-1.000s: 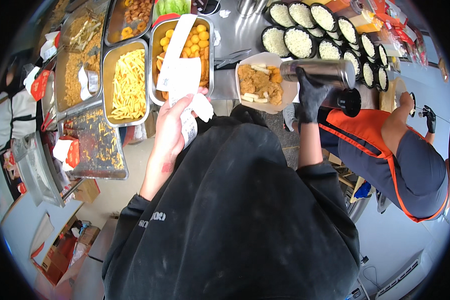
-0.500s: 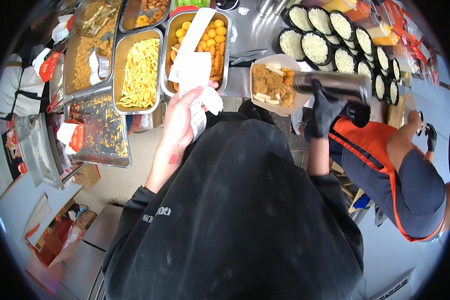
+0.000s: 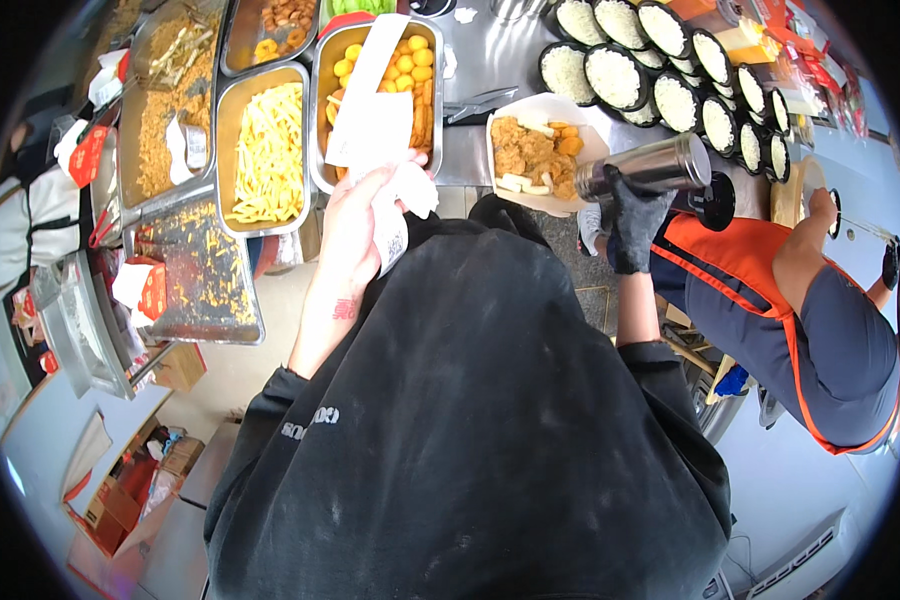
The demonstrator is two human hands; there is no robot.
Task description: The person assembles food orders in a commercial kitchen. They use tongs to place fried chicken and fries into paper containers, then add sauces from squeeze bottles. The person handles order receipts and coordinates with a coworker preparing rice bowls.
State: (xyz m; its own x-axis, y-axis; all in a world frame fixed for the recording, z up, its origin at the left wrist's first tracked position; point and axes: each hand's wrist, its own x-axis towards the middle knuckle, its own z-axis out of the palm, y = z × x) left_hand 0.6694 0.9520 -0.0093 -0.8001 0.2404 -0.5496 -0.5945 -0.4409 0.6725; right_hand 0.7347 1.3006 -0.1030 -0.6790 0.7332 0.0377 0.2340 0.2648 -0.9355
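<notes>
Head view shows the person's two hands before a steel counter (image 3: 500, 65). The left hand (image 3: 355, 220), which is bare, has its fingers closed on printed paper slips (image 3: 378, 130); the thumb lies on top of them. One long strip of paper reaches over the metal tray with yellow balls (image 3: 404, 66), and a crumpled white piece (image 3: 415, 190) is beside the fingertips. The right hand (image 3: 635, 222), in a black glove, is gripping a metal cylinder (image 3: 655, 165). This cylinder lies almost sideways, and its left end is at the right rim of an open paper box (image 3: 586, 137). The box, at the front edge of the counter, contains fried pieces (image 3: 528, 155). Tongs (image 3: 480, 105) lie to its left, and black bowls of rice (image 3: 615, 78) stand beyond it. At right, a co-worker wears an orange apron (image 3: 720, 250).
</notes>
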